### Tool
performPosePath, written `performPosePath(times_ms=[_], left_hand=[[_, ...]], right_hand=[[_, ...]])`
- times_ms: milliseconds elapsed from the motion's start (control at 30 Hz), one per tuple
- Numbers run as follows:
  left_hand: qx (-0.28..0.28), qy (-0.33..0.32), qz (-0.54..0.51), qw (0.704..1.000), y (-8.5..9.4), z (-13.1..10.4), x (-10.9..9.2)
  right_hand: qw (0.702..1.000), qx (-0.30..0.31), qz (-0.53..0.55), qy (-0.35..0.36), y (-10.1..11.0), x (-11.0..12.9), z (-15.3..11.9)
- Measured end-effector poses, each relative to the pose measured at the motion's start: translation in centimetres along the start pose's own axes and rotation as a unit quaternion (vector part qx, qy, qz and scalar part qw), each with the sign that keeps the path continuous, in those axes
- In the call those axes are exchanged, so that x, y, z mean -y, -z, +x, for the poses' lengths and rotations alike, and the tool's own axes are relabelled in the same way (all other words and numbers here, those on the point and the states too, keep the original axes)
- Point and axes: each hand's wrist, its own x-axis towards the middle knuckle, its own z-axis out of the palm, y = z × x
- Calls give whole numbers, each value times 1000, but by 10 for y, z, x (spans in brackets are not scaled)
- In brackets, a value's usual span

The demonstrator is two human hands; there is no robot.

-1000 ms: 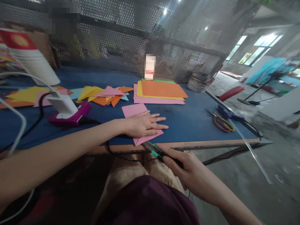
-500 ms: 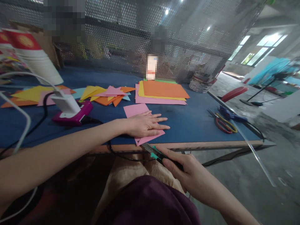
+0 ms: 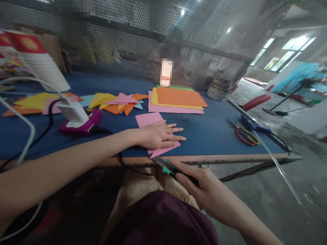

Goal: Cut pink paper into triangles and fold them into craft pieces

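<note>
Paper [image 3: 148,119], pink, lies mid-frame on the blue tabletop [image 3: 206,134] beneath the left hand [image 3: 161,136], which is spread wide and flat. Below, right of centre, the right hand [image 3: 203,185] grips a knife [image 3: 169,167] pointing at the paper's near corner. Stacked sheets [image 3: 181,97] lie above.

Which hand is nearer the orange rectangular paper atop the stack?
Left: left hand lies before the orange paper; right hand is farther back, just off the blue table.

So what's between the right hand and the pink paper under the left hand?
A black-and-green utility knife, held in the right hand, its blade pointing towards the pink paper; whether they touch is unclear. The head view shows this.
</note>
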Motion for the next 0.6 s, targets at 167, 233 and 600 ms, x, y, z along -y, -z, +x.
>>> performPosePath(times_ms=[167,233,600], left_hand=[[3,2,11,1000,0,1,1],[3,-3,15,1000,-1,1,1],[6,-1,19,1000,0,1,0]], right_hand=[[1000,0,-4,15,0,1,3],[1000,1,-4,11,0,1,4],[1000,24,-17,-2,-2,4,-7]])
